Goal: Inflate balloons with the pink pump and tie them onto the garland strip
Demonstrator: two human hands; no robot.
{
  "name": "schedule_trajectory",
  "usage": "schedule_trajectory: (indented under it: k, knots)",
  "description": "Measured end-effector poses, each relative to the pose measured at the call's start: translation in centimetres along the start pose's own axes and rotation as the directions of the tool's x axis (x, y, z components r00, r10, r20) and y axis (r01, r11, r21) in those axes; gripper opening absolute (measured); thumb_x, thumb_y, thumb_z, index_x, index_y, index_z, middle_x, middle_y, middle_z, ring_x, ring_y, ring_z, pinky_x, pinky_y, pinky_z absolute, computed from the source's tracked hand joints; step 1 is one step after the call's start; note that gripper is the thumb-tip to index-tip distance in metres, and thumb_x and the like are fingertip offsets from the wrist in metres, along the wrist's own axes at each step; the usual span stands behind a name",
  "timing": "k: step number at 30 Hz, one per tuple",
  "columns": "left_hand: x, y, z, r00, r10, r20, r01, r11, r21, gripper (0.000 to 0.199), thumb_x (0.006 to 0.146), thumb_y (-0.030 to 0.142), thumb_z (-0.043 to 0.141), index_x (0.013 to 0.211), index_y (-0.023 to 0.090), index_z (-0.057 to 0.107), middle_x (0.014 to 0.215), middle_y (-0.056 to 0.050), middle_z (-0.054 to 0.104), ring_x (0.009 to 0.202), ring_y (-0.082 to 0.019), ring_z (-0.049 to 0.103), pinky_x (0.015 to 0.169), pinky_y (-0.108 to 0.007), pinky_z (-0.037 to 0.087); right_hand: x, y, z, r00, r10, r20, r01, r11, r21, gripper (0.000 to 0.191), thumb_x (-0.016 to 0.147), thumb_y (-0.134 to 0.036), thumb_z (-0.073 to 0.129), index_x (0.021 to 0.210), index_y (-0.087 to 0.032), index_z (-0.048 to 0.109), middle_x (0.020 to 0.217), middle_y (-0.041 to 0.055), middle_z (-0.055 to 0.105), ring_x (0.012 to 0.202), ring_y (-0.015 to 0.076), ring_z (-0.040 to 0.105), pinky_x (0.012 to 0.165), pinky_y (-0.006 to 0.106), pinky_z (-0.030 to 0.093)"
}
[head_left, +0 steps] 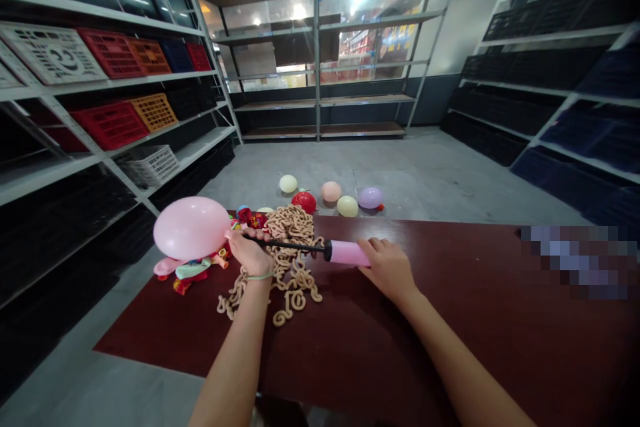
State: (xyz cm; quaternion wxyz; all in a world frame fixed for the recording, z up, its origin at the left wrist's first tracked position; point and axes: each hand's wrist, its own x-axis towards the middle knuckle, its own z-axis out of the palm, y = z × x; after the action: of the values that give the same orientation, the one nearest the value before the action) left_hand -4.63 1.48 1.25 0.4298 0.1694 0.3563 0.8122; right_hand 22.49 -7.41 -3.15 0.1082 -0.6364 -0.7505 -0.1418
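Observation:
A large inflated pink balloon (191,227) is at the left, its neck at the fingers of my left hand (250,250). Those fingers are closed around the balloon's neck and the black end of a balloon pump (347,253). My right hand (389,269) wraps round the pump's pink barrel. Between the two hands the pump's thin black rod is drawn out, level above the table. Beneath my left hand and the rod lies a heap of beige, squiggly curled pieces (295,230). Uninflated balloons (194,270) in pink, mint and red lie under and beside the inflated one.
The dark red table (450,320) spans the front. Several small inflated balloons, including a purple one (371,198) and a red one (304,202), are beyond its far edge. Shelves with crates (113,125) stand left; a metal rack (317,67) is behind. A pixelated patch covers the table's right.

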Motion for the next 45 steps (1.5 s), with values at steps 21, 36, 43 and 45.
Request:
schedule_trajectory:
  k: [21,36,43,45]
  knots:
    - [-0.2,-0.6,0.3,0.999,0.032,-0.018,-0.032,0.999,-0.031,0.020,0.091,0.033,0.041,0.075,0.021,0.038,0.055,0.006,0.039,0.042,-0.008,0.039,0.042,-0.021,0.032,-0.1,0.8,0.1,1.000,0.007,-0.010,-0.007,1.000,-0.030,0.042,0.083,-0.029,0.060,0.124,-0.023,0.057,0.107,0.0073,0.065,0.094,0.0240,0.055,0.075,0.033,0.029]
    - [-2.7,-3.2,0.8,0.990,-0.084,0.113,0.086,0.996,-0.008,0.029,0.091,0.040,0.046,0.071,0.021,0.037,0.054,0.006,0.038,0.041,-0.008,0.039,0.041,-0.021,0.031,-0.2,-3.9,0.0,0.995,-0.050,0.081,0.041,0.994,0.100,0.048,0.085,-0.033,0.058,0.132,-0.026,0.049,0.107,0.0046,0.064,0.094,0.0228,0.056,0.071,0.032,0.031]
    - [-0.1,-0.8,0.3,0.998,0.011,-0.058,-0.015,0.998,-0.065,0.023,0.092,0.033,0.038,0.072,0.021,0.036,0.056,0.006,0.037,0.042,-0.008,0.038,0.043,-0.022,0.030,0.1,0.5,-0.6,0.999,0.046,-0.028,-0.047,0.998,-0.038,0.039,0.085,-0.030,0.060,0.122,-0.021,0.056,0.109,0.0088,0.063,0.097,0.0252,0.053,0.083,0.036,0.030]
    - [0.0,-0.9,0.1,0.995,0.012,-0.096,-0.018,0.998,-0.066,0.021,0.092,0.030,0.038,0.073,0.021,0.036,0.057,0.006,0.037,0.042,-0.008,0.036,0.042,-0.022,0.029,0.0,-0.5,-0.7,0.999,0.052,0.013,-0.051,0.998,-0.034,0.039,0.084,-0.032,0.060,0.122,-0.021,0.056,0.106,0.0089,0.063,0.095,0.0254,0.053,0.077,0.034,0.031]
